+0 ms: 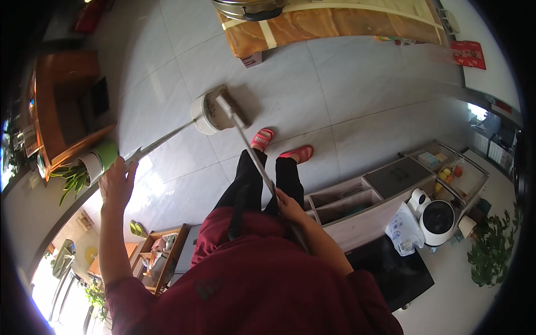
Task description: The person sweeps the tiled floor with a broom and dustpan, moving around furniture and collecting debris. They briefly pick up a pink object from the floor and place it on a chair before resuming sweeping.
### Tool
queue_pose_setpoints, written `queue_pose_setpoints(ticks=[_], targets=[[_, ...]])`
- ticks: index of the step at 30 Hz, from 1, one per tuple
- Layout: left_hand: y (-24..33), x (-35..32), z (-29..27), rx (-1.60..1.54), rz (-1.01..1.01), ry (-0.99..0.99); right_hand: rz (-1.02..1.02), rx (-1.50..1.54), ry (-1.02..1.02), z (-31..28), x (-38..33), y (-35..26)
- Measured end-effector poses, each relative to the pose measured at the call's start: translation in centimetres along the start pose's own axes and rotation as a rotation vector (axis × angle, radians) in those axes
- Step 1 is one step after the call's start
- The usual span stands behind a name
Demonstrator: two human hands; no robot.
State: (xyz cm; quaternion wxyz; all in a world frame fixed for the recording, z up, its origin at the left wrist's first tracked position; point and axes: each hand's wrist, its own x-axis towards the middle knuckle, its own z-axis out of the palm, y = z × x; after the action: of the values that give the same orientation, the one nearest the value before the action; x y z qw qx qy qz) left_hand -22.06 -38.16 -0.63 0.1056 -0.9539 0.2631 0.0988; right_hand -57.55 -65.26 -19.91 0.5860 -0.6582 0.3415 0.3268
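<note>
My left hand (115,183) is closed around the upper end of a long thin handle that slants down to a dustpan (205,116). The dustpan is pale and ribbed, and it rests on the floor ahead of my feet. Held in my right hand (291,207), close to my waist, is a broom (250,146) with a light stick. The broom's lower end is at the dustpan's mouth, and its bristles are hard to make out there. Some dark bits seem to lie inside the dustpan, too small to name.
My red slippers (296,154) stand on the grey tiled floor (285,78). A covered table (329,29) is at the far side, with a small box (252,60) beneath it. A potted plant (92,164) stands left. A cabinet with open drawers (349,202) is at the right.
</note>
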Motion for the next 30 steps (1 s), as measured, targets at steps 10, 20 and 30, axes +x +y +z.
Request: queue_pose_setpoints(ticks=[10, 20, 30], targets=[[-2.5, -3.6, -0.7, -0.011, -0.016, 0.005, 0.168, -0.121, 0.045, -6.4, -9.1, -2.9], [-2.6, -2.6, 0.2, 0.001, 0.027, 0.093, 0.263, 0.453, -0.23, -0.3, 1.0, -0.9], [3.7, 1.1, -4.0, -0.061, 0.056, -0.008, 0.042, 0.157, 0.183, -7.0, -11.6, 4.1]])
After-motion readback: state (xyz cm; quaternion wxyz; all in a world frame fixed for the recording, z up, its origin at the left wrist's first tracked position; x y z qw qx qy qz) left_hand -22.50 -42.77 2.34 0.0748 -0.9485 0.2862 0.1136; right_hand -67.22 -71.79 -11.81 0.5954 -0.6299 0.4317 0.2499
